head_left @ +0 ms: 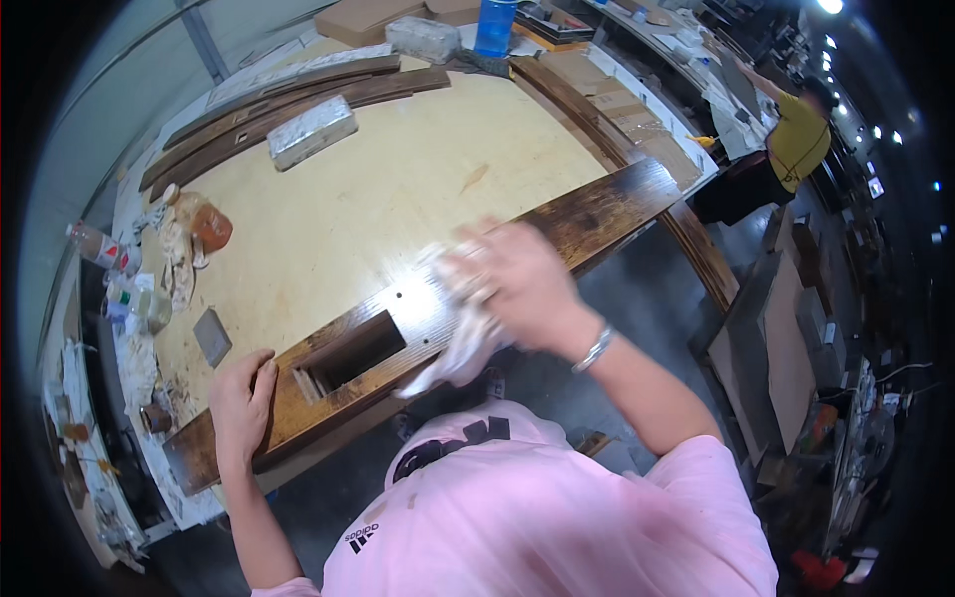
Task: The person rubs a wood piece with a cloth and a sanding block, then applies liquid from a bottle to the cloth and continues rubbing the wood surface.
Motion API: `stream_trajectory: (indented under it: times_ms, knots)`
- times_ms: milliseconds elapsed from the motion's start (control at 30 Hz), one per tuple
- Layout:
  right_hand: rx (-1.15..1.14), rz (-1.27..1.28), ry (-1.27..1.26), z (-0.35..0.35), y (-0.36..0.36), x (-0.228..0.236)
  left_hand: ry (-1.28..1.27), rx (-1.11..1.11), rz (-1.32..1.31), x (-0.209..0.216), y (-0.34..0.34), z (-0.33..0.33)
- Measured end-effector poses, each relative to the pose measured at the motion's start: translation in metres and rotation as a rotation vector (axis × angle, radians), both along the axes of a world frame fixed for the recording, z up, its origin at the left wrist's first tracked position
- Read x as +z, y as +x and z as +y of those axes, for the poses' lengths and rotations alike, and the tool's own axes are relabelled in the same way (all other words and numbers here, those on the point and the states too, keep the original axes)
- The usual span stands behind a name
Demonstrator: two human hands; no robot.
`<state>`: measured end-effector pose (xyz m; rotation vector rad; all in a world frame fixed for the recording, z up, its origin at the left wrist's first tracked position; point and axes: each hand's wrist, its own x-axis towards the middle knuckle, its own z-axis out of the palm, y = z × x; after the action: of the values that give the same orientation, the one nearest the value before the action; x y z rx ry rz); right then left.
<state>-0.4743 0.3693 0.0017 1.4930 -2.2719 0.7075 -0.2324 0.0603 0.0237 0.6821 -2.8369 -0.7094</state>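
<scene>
A long, glossy brown wooden board (607, 214) lies across the near edge of the table, with a rectangular cutout and small dark holes in its top. Toward its left end, my left hand (242, 403) rests over the board, its fingers closed at the far edge. My right hand (522, 284), slightly blurred, presses a crumpled white cloth (463, 348) onto the board right of the cutout. The cloth hangs over the near edge. Just beyond my left hand lies a small grey block (211, 337).
A wrapped silver block (312, 131) sits near brown wooden strips (288, 109) at the back. Bottles (104, 249), an orange-brown jar (210, 227) and rags (177, 264) crowd the left side. Flat panels (766, 348) stand at the right. A person in yellow (799, 139) works far right.
</scene>
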Motion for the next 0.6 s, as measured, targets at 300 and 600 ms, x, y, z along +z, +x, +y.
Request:
stream_trajectory:
  times_ms: [300,600]
  knots:
    - [-0.392,-1.003,-1.323,0.17,-0.186,0.025,0.029,-0.009,-0.004,0.003,-0.011,0.002]
    - [-0.204,-0.05,0.168,0.048,-0.044,0.012,0.028,0.021,0.004,0.0,0.001,-0.002]
